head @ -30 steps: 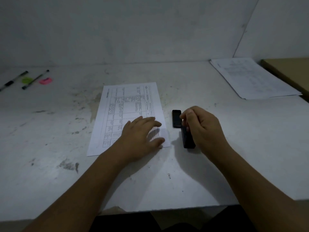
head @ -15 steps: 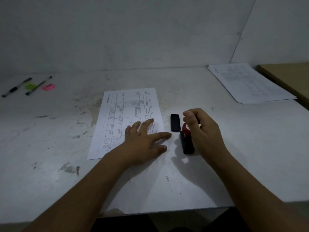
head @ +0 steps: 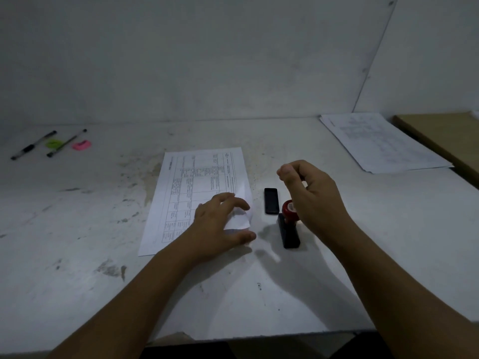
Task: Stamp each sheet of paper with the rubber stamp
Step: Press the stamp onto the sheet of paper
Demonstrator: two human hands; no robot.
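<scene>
Head view: a printed sheet of paper (head: 197,187) lies flat on a scuffed white table (head: 77,229), its long sides running away from the person. The left hand (head: 220,226) sits on the sheet's near right corner. Its fingers are curled over the edge and its thumb lies low by the tabletop. The corner buckles up off the table between them, so this hand grips the paper.

Just right of the sheet, apart from it, lies a small black rectangle (head: 271,200), its long sides running the same way as the sheet's. Right of that again, and a little nearer the person than the sheet's lifted corner, stands the rubber stamp (head: 289,233). It has a long black base resting on the table and a round red handle at its far end, turned up toward the camera.

The right hand (head: 313,198) hangs above and to the right of the stamp, farther from the sheet than the stamp is. Its fingers are loosely curled with the thumb close to the index fingertip, and nothing shows in the grip. The heel of the hand is just beside the red handle, and I cannot tell whether it touches.

Well beyond the sheet to the right lies a stack of sheets (head: 383,143), and next to it a brown board (head: 445,136). Far to the sheet's left, near the wall, lie two pens (head: 33,145), with a green scrap (head: 54,143) between them and a pink scrap (head: 81,145) on the side nearer the sheet.
</scene>
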